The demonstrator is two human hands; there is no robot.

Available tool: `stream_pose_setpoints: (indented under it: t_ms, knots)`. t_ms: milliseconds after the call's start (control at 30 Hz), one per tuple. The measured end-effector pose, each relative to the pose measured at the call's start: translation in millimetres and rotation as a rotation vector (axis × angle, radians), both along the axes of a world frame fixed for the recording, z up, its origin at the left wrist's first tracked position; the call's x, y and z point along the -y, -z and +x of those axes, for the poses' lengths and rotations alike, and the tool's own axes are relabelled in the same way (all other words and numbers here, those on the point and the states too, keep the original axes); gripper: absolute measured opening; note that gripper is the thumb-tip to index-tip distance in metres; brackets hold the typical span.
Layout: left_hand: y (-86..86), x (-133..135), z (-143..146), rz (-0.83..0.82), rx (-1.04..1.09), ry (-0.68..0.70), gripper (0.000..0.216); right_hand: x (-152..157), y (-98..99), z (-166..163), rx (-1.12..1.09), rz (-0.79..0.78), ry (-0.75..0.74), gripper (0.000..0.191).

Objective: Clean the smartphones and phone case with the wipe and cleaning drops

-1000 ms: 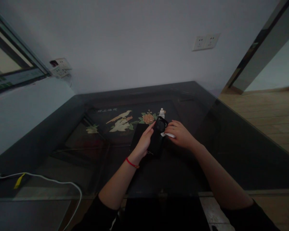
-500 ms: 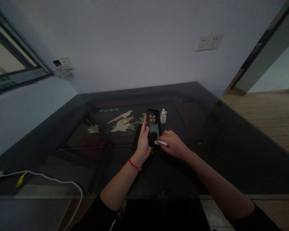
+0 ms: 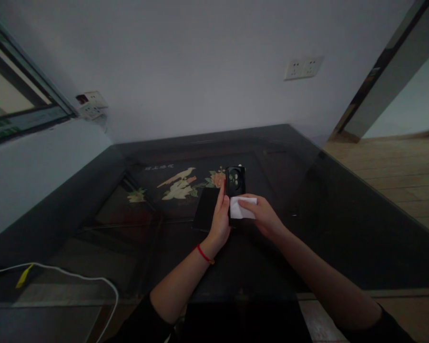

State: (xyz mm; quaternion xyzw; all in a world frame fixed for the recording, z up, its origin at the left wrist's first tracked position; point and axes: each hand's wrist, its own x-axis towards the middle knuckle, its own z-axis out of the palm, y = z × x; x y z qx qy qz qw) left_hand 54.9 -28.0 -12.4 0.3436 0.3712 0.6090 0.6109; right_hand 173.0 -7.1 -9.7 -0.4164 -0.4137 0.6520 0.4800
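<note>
A black phone (image 3: 237,186) stands tilted up over the dark table, its round camera bump facing me near the top. My left hand (image 3: 220,216) is closed on the phone's left side, with the thumb along the edge. In my right hand (image 3: 263,214) a white wipe (image 3: 239,209) is pinched, and it lies against the lower back of the phone, covering that part. Behind the phone the small white bottle is almost wholly hidden; only a bit of its cap (image 3: 240,166) peeks over the top edge.
A flat black rectangular thing (image 3: 204,209) lies on the dark glossy table (image 3: 307,247) beside my left hand. Inlaid birds and flowers (image 3: 178,183) decorate the tabletop. A white cable (image 3: 75,275) with a yellow tag (image 3: 24,275) runs at the front left. The wall (image 3: 200,71) rises behind.
The phone has shifted right, now blocking most of the bottle. The wipe, crumpled small before, is spread wider across the phone's lower back. More of the flat black thing shows.
</note>
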Motion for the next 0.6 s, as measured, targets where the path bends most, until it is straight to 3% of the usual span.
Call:
stream_pose_setpoints:
  t_ms: [67,200,400,500,600]
  knots:
    - [6.0,1.3,1.5,0.131,-0.085,-0.009,0.049,-2.6,-1.7,2.2,-0.123,-0.019,0.072,0.028]
    - [14.9,4.2,5.2,0.163,-0.192,0.083,0.048,-12.1,-4.4,12.5,-0.255,0.024,0.214,0.029]
    - [15.5,7.2,8.5,0.199,-0.274,0.122,0.048,-21.6,-5.4,21.8,-0.339,0.075,0.301,0.027]
    - [11.9,6.6,5.6,0.192,-0.273,0.103,0.047,-19.2,-9.5,24.9,-0.257,0.169,0.328,0.028]
    - [3.9,3.9,-1.2,0.101,-0.186,0.121,0.046,-14.0,-17.6,36.2,0.07,0.45,0.506,0.024]
